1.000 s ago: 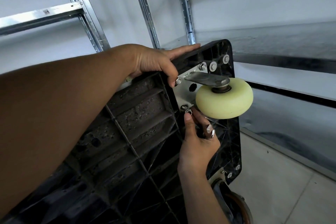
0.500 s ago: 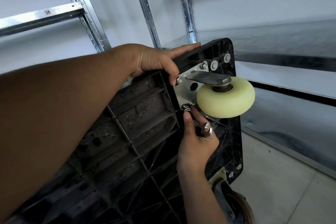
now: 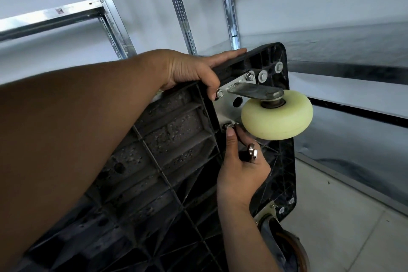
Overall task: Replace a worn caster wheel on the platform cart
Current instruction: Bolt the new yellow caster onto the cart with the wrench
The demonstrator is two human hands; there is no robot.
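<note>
Fingertips (image 3: 230,134) of the right hand (image 3: 240,172) pinch a small nut (image 3: 227,126) at the lower bolt of the mounting plate (image 3: 228,112), with spare washers (image 3: 252,152) tucked among the curled fingers behind. The left hand (image 3: 192,70) curls over the top edge of the upended cart (image 3: 167,139), steadying it. We read this as fastening the pale new wheel (image 3: 277,115), which sits at the cart's upper corner, though whether the nut has caught the thread is too small to tell; next we'd expect spinning it down square by hand, then a wrench.
</note>
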